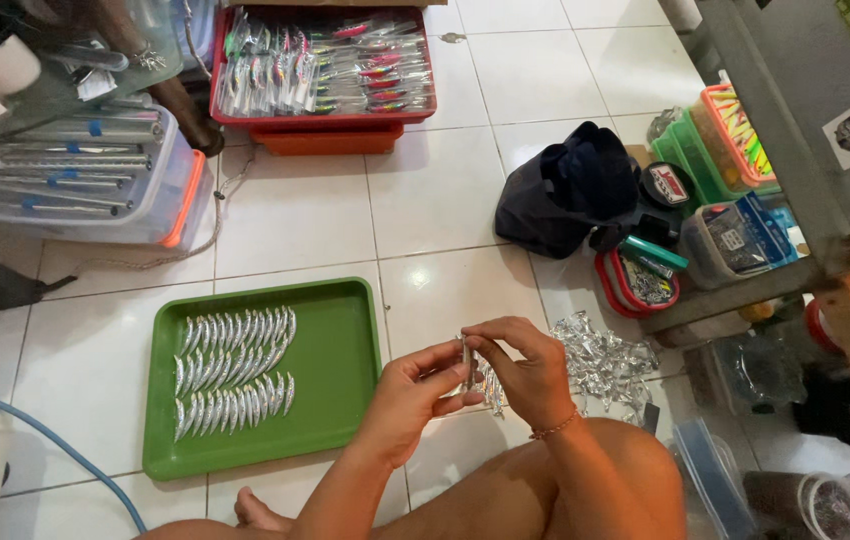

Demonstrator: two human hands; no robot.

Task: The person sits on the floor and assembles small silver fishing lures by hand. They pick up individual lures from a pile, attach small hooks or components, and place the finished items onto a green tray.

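- Watching from the head view: both hands meet over the white floor tiles [295, 220], just right of the green tray [340, 400].
- Left hand [413, 395]: fingers curled, thumb and forefinger pinched on the lower part of a small silver lure [468, 362].
- Right hand [525, 370]: fingers bent inward, fingertips closed on the upper end of the same lure. I read both as a pinch, not a full fist.
- Lure sits upright between the two hands, above the floor, near the tray's right rim but clear of it.
- Tray holds silver lures in three neat rows [235, 372] on its left half; right half bare green.
- Loose silver pile [600, 360] lies on the tiles just right of the right hand, partly hidden behind it.
- Beaded bracelet [555, 428] on the right wrist.
- Dark bag [570, 190] further back right; red bin [325, 70] of packaged coloured lures at top.
- Clear box [75, 175] with grey tubes at upper left.
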